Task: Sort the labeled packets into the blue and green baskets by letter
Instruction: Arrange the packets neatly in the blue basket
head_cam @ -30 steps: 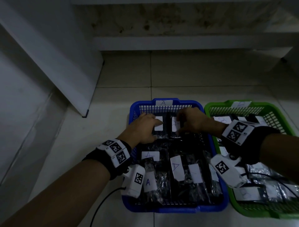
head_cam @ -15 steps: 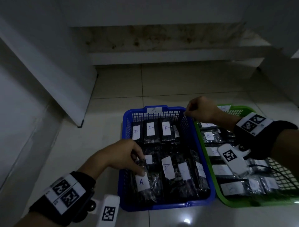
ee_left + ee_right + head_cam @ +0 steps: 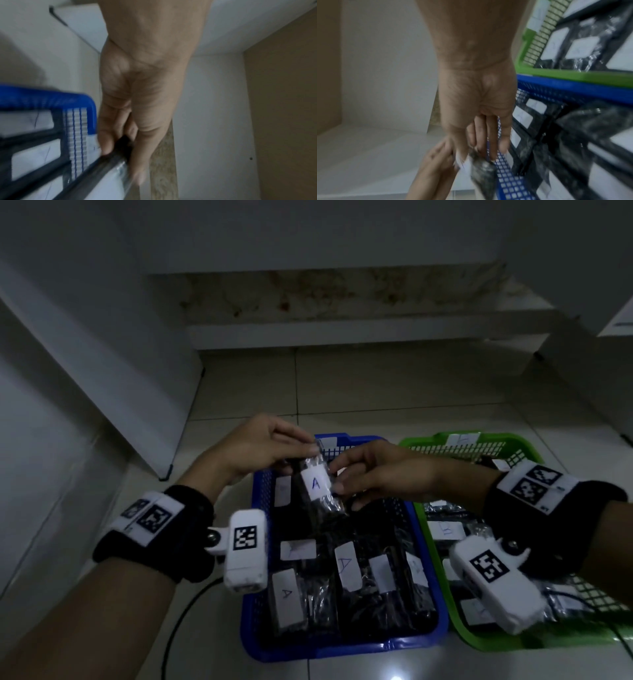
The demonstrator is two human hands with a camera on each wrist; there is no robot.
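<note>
A black packet in clear wrap, with a white label marked A, hangs above the far end of the blue basket. My left hand pinches its top edge. My right hand pinches its right side by the label. In the left wrist view my left hand grips the dark packet edge-on. The right wrist view shows my right hand on the blurred packet. The blue basket holds several A-labeled packets. The green basket beside it on the right holds several labeled packets.
Both baskets stand side by side on a pale tiled floor. A white slanted panel rises at the left and a stained low wall step runs behind. A black cable trails from my left wrist.
My left hand has lifted an A packet from the near left of the blue basket up over its far end. My right hand came over from the green basket's side and took hold of it too.
</note>
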